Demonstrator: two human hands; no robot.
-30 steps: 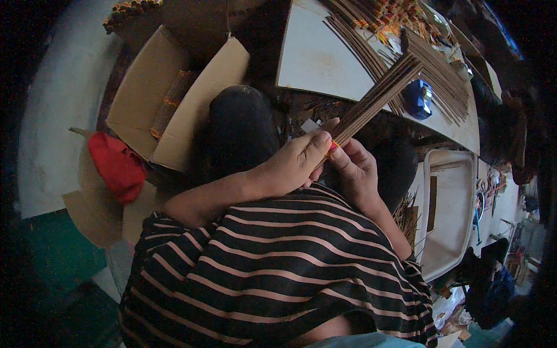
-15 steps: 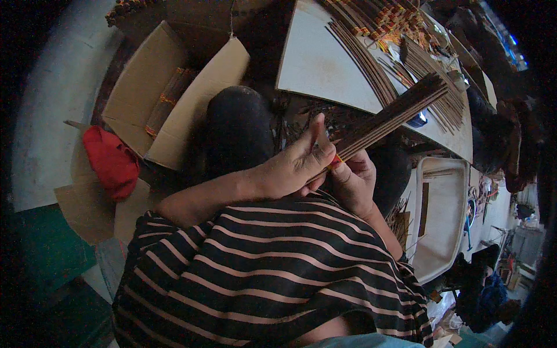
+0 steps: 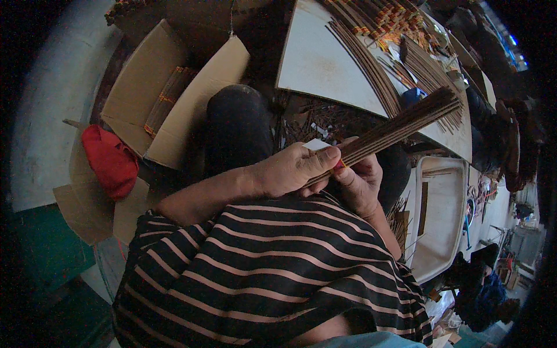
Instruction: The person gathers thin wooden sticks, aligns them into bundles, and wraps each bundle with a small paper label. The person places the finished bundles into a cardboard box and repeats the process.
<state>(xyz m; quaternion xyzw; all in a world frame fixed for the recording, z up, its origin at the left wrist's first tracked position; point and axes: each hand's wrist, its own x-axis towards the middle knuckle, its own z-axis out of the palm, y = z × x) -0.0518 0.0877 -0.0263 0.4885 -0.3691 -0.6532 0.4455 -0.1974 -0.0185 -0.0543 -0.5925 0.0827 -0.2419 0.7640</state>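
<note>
A bundle of brown incense sticks [image 3: 400,126] slants up to the right from between my hands, over my lap. A red and yellow paper band [image 3: 339,165] wraps its lower part. My left hand [image 3: 299,168] is closed round the lower end, thumb pressed at the band. My right hand [image 3: 361,180] grips the bundle from the other side, thumb tip on the band. A small white piece of paper [image 3: 315,144] sticks up behind my left hand. The fingers under the bundle are partly hidden.
A white table [image 3: 325,64] at the far right bears loose sticks, several banded bundles [image 3: 383,20] and a blue object [image 3: 413,95]. To the left, an open cardboard box [image 3: 197,93] holds banded bundles, beside a red cloth [image 3: 110,162]. A white tub [image 3: 444,232] stands at the right.
My left thumb has come down from upright onto the band. The bundle's far end has shifted slightly right and down. White paper now shows behind my left hand.
</note>
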